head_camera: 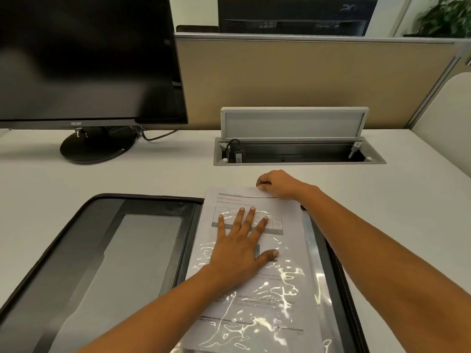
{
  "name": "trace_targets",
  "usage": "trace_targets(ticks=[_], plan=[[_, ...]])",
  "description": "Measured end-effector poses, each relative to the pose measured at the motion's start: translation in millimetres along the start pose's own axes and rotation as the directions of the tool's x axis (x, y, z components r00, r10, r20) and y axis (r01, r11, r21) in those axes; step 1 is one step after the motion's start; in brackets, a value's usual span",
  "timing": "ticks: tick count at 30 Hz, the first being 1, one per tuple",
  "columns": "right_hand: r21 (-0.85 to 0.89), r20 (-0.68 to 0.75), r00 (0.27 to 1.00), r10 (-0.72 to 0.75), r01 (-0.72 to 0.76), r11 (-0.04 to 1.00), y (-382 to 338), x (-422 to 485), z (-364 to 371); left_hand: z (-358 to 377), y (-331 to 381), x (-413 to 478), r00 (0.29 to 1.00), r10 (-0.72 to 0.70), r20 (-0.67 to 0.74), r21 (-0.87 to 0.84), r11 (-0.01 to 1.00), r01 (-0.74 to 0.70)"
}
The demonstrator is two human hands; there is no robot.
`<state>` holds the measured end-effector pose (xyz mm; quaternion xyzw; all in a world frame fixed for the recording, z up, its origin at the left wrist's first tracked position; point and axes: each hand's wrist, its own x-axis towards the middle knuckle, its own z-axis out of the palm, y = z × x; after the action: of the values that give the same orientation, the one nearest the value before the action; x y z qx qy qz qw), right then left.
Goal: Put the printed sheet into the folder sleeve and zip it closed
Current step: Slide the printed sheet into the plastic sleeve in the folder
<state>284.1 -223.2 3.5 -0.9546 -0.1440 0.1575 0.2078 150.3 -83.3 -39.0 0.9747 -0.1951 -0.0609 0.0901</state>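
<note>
Monitor [86, 59] glass, dark and glossy, stands at ten o'clock. Below it the folder [76, 238] lies open, its black zip-edged left cover flat. On the right cover the left hand [238, 247] presses flat, fingers spread, on the crinkled clear sleeve [275, 296]. Inside lies the printed sheet [239, 197], long axis six to twelve o'clock, its matte top edge poking out at twelve. There the right hand [276, 183], nearer that edge, pinches it, probably to push it toward six.

A dark monitor [86, 59] is set at the back left of the white bench [165, 171]. A recessed cable box [300, 156] is seen to its right, its lid [293, 123] raised. Beyond the tan partition [305, 72], a second monitor [295, 16] and a plant [446, 16] are visible.
</note>
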Motion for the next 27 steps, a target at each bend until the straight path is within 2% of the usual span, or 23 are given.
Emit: trace_targets(ticks=[7,13,17,22,27], plan=[[-0.068,0.21,0.977,0.025,-0.011,0.998,-3.4,-10.2,-12.1,-3.2,0.6,-0.6,1.0,0.0,0.016,0.011,1.0,0.0],[0.027,0.14,0.99,-0.018,0.015,1.0,-16.1,-8.2,-3.1,-5.4,1.0,-5.9,0.999,-0.045,-0.022,0.026,0.999,0.046],[0.092,0.125,0.992,-0.023,0.012,0.996,-24.3,-6.2,-0.2,-4.1,-3.6,-13.5,0.997,-0.071,0.0,0.051,0.996,0.071],[0.041,0.209,0.978,-0.029,0.021,0.999,-31.2,-7.4,-2.3,0.0,-4.2,-14.5,0.998,-0.067,0.017,0.029,0.997,0.067],[0.017,0.202,0.979,-0.021,0.018,1.0,-39.3,-13.9,-4.0,2.5,-2.6,-11.6,0.997,-0.081,0.011,0.033,0.996,0.08]])
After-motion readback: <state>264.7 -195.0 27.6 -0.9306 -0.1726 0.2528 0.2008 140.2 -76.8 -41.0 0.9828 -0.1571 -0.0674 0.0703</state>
